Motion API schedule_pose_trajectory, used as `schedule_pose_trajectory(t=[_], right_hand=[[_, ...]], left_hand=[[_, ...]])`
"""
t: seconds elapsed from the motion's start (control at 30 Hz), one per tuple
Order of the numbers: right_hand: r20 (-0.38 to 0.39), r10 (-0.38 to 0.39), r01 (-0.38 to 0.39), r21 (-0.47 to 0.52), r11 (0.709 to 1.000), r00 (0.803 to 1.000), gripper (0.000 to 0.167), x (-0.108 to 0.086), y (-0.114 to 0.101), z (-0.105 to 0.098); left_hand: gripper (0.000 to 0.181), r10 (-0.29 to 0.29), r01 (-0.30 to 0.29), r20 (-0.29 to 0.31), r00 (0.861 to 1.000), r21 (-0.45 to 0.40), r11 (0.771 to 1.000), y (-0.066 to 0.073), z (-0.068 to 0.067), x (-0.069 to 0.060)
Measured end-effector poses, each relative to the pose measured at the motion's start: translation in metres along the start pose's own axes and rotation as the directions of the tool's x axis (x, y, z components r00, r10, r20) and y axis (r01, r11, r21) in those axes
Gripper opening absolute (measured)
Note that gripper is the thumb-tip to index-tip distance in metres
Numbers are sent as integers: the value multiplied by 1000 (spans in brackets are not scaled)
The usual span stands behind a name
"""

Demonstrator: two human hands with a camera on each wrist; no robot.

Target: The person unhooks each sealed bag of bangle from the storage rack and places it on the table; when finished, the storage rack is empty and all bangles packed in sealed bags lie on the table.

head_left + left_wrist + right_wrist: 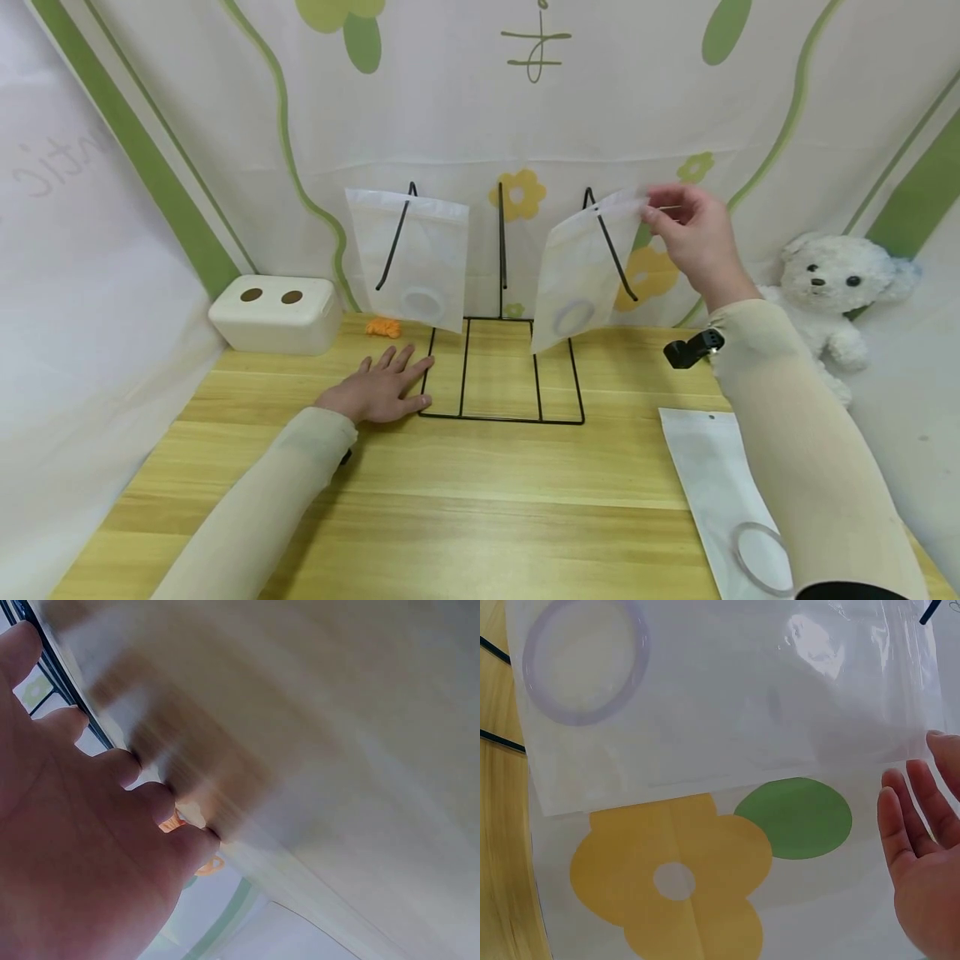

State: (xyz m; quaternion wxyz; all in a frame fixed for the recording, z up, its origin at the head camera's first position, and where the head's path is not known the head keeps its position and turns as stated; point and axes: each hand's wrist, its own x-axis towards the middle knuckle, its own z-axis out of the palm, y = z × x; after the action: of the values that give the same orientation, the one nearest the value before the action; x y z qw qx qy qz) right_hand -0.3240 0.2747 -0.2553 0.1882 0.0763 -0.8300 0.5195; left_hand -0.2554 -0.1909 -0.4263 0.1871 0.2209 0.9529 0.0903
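Observation:
A black wire rack [501,421] stands on the table with upright prongs at its back. A translucent zip bag [577,258] with a pale purple ring [585,716] inside hangs tilted on the right prong. My right hand [696,242] pinches this bag's upper right corner between thumb and forefinger, the other fingers loosely bent. Another bag [408,250], also with a ring in it, hangs on the left prong. The middle prong [502,242] holds nothing. Flat on the wood, fingers spread, my left hand [381,387] touches the rack's left base wire.
A third bag [708,475] with a ring lies at the table's right, partly under my right forearm. A white plush bear [836,275] sits behind it. At the back left are a white box [273,321] with two holes and a small orange item [383,327].

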Motion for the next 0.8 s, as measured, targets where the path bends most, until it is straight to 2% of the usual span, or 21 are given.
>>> schedule_pose_trajectory(t=[0.17,0.33,0.43,0.6,0.8], right_hand=[[17,3,-4,95,995,1000,16,0,0,-3],[29,-3,-2,158,987,1000,23,0,3,-6],[39,-10,4,162,987,999,23,0,5,-7],[49,-13,4,163,987,999,14,-1,8,-10],[31,-36,29,192,981,999,19,-3,12,-11]], left_hand=[[78,-2,2,-1,1000,1,1000,0,1,0],[78,-2,2,-5,1000,3,1000,0,1,1],[78,0,0,-3,1000,-4,1000,1,1,0],[80,6,-6,2,1000,-27,1000,2,0,-2],[79,5,-5,-2,1000,-17,1000,2,0,-2]])
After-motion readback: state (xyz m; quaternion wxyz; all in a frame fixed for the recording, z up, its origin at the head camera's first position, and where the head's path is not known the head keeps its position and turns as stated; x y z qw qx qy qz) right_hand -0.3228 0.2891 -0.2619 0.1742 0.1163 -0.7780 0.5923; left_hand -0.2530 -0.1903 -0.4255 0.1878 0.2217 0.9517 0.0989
